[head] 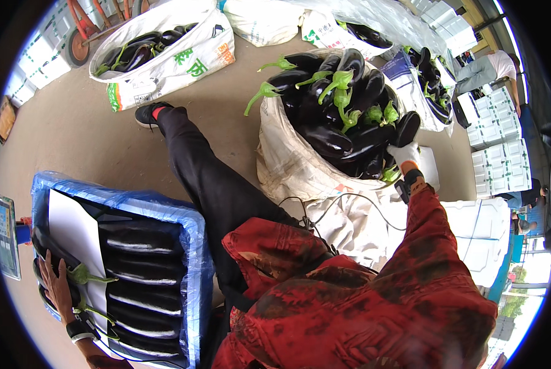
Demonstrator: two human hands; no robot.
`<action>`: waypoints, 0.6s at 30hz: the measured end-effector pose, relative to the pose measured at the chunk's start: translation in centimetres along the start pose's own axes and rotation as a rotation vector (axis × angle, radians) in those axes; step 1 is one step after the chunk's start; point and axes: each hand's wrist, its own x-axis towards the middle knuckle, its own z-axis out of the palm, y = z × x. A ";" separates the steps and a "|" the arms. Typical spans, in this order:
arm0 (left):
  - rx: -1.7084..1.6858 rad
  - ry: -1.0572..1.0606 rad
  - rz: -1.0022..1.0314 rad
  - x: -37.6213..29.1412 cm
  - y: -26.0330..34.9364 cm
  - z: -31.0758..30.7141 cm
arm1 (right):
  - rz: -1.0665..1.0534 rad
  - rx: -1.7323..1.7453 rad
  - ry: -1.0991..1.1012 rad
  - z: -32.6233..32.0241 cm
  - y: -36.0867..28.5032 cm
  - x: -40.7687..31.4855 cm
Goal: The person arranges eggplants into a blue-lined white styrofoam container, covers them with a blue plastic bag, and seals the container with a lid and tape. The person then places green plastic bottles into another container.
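Observation:
My left hand (56, 286), bare, lies with its fingers apart over glossy dark eggplants (70, 251) at the left side of a blue crate (194, 258) lined with plastic film. A white paper sheet (79, 226) stands between these and a neat row of several eggplants (141, 272) in the crate. Ahead on the right, my right hand (405, 153), in a white glove, grips an eggplant (407, 129) at the rim of a large woven sack (282, 161). That sack is heaped with eggplants, many showing green stems. My right fingertips are partly hidden.
More eggplants fill a printed white sack (174, 74) and sacks at the back right. A scale display (5, 235) stands left of the crate. White foam boxes (501, 161) are stacked at right, near a person (483, 71). My leg extends between crate and sack; a cable (344, 196) hangs nearby.

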 end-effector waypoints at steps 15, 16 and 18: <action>-0.018 -0.023 0.013 -0.7 0.9 -0.4 | -0.645 1.269 -0.769 -10.9 -11.8 -8.3; 0.021 -0.011 0.006 -1.1 1.3 -0.7 | -0.719 1.367 -1.003 -11.4 -14.8 -10.5; -0.059 0.035 0.039 -1.9 2.0 -1.2 | -0.697 1.298 -1.467 -12.3 -20.2 -16.2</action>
